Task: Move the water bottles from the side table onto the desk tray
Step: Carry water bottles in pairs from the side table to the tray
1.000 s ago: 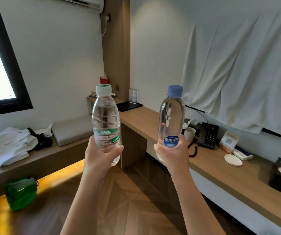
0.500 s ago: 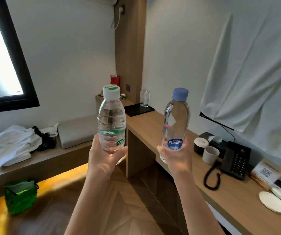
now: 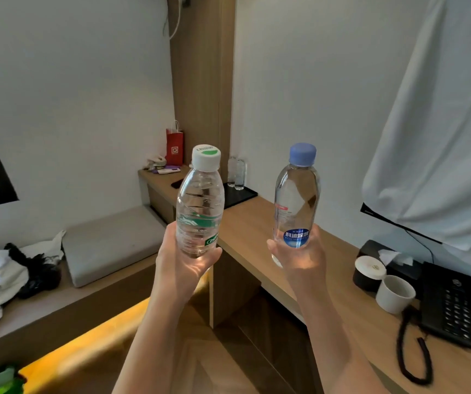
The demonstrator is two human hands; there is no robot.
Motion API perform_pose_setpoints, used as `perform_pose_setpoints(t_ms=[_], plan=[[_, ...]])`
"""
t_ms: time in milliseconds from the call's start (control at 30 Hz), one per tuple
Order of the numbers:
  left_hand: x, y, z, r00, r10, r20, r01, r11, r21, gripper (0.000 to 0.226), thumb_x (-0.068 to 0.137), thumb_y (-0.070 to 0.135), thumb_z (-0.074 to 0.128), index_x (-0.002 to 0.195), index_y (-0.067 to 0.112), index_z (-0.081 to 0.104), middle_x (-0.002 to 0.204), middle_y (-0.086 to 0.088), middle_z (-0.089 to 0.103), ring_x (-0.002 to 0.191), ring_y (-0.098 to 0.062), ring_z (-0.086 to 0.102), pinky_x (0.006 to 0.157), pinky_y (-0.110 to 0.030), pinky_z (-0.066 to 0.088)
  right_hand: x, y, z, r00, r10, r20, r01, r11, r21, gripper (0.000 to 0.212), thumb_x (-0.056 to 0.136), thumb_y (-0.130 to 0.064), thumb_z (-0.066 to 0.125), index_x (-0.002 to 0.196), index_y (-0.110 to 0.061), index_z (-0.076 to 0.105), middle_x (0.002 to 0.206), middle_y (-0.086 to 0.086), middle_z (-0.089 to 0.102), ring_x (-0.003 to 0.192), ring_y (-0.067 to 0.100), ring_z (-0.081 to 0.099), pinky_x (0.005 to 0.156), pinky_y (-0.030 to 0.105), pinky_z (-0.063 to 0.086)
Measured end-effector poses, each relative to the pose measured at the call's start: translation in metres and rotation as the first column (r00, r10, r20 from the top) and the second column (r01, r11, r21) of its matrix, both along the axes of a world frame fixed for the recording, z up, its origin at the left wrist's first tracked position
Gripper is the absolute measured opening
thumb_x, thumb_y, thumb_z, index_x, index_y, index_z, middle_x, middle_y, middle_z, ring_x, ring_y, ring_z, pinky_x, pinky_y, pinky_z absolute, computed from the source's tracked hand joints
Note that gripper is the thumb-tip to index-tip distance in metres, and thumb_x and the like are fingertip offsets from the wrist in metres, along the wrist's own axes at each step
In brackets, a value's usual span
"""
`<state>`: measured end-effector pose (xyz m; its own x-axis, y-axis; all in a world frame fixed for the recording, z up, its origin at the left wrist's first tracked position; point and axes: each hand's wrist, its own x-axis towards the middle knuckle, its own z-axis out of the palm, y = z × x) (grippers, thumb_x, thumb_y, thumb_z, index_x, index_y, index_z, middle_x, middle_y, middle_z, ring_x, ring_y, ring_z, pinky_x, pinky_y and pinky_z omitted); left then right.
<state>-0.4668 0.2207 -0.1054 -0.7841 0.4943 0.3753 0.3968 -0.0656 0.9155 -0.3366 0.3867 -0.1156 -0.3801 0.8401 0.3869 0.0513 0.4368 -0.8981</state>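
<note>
Upright, the green-labelled bottle (image 3: 199, 206), cap printed "C'estbon", sits clamped in the left grip (image 3: 184, 260), while the right grip (image 3: 299, 255) clasps the blue-capped bottle (image 3: 297, 200) with Chinese lettering, black tray (image 3: 240, 194) on the bench (image 3: 251, 226) beyond both.

Hotel room: desk phone (image 3: 447, 304), tissue box (image 3: 396, 261)

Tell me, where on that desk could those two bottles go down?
The desk lies bare between the black tray and the cups. The tray's near part looks free; two glasses stand at its back. By the phone it is crowded.
</note>
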Motion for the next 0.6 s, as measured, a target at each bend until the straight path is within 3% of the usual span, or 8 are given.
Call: perform_pose_setpoints(t_ms=[133,200,300,433,600], plan=[[-0.073,0.020,0.007,0.999,-0.042,-0.009,0.041,0.999,-0.028,0.062,0.070,0.016,0.084,0.111,0.044,0.046,0.105,0.014,0.062,0.094,0.007,0.061,0.068,-0.015,0.053,-0.066,0.009,0.004,0.996,-0.080,-0.035,0.084,0.988,0.129,0.071,0.069,-0.014,0.087,0.128,0.000,0.049,0.115,0.010,0.061,0.098,0.017,0.061,0.085,0.021,0.053],[-0.101,0.027,0.006,0.999,-0.031,-0.036,0.030,0.999,-0.043,0.061,0.070,0.021,0.084,0.116,0.038,0.048,0.104,0.015,0.061,0.092,0.007,0.060,0.064,-0.012,0.050,-0.092,0.015,0.002,0.995,-0.095,-0.043,0.101,0.985,0.141,0.069,0.068,-0.014,0.088,0.125,0.002,0.052,0.110,0.012,0.063,0.093,0.017,0.063,0.083,0.020,0.053],[-0.135,0.037,0.000,0.998,-0.018,-0.056,0.014,0.997,-0.077,0.064,0.070,0.023,0.084,0.123,0.027,0.048,0.103,0.014,0.061,0.091,0.007,0.060,0.063,-0.010,0.048,-0.125,0.028,-0.006,0.994,-0.106,-0.041,0.109,0.988,0.107,0.065,0.069,-0.020,0.088,0.123,-0.005,0.054,0.105,0.004,0.064,0.086,0.009,0.063,0.073,0.006,0.049],[-0.179,0.055,-0.010,0.999,-0.018,-0.029,0.015,0.993,-0.114,0.066,0.068,0.021,0.085,0.122,0.027,0.048,0.102,0.014,0.061,0.091,0.004,0.061,0.062,-0.011,0.048,-0.173,0.048,-0.012,0.995,-0.094,-0.028,0.093,0.995,-0.039,0.067,0.072,-0.030,0.085,0.127,-0.028,0.047,0.109,-0.010,0.059,0.091,0.006,0.062,0.060,0.004,0.047],[-0.235,0.087,-0.026,1.000,0.000,-0.019,-0.002,0.990,-0.143,0.065,0.070,0.021,0.084,0.123,0.029,0.047,0.104,0.013,0.061,0.094,-0.003,0.061,0.073,-0.019,0.049,-0.231,0.087,-0.028,0.995,-0.095,-0.040,0.093,0.994,-0.061,0.060,0.072,-0.028,0.085,0.121,-0.030,0.050,0.103,-0.016,0.060,0.093,-0.003,0.062,0.061,0.003,0.047]])
